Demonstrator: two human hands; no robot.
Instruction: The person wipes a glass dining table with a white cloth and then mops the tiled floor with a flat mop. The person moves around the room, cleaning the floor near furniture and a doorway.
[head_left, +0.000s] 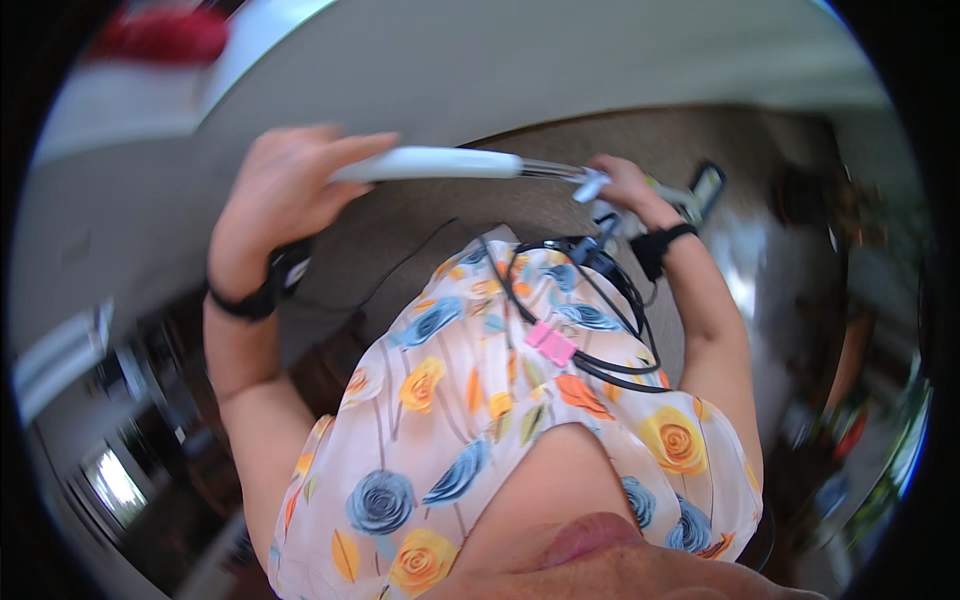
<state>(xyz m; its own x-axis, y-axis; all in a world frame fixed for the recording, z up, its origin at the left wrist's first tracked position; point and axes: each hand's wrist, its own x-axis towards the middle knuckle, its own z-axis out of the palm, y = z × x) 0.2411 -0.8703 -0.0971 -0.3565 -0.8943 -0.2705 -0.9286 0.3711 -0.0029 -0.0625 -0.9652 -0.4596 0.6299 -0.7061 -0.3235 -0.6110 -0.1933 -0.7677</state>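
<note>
My left hand (281, 184) is around the end of the white grip (450, 163) of a long-handled floor-cleaning tool that looks like a mop. Past the grip runs a thin metal pole (551, 169), and my right hand (624, 184) holds it lower down. A small pale blue-white piece (591, 185) sits by my right fingers; blur hides what it is. Beyond my right wrist, the tool's dark and pale head (707, 191) is near the floor. Black bands are strapped on both wrists.
Black cables (622, 367), held by a pink clip (551, 343), hang across my floral top. One thin cable (405, 262) trails to the left. A pale wall (525, 75) rises ahead of the brown-grey floor (540, 139). Blurred dark furniture stands at right. A red object (176, 36) is at upper left.
</note>
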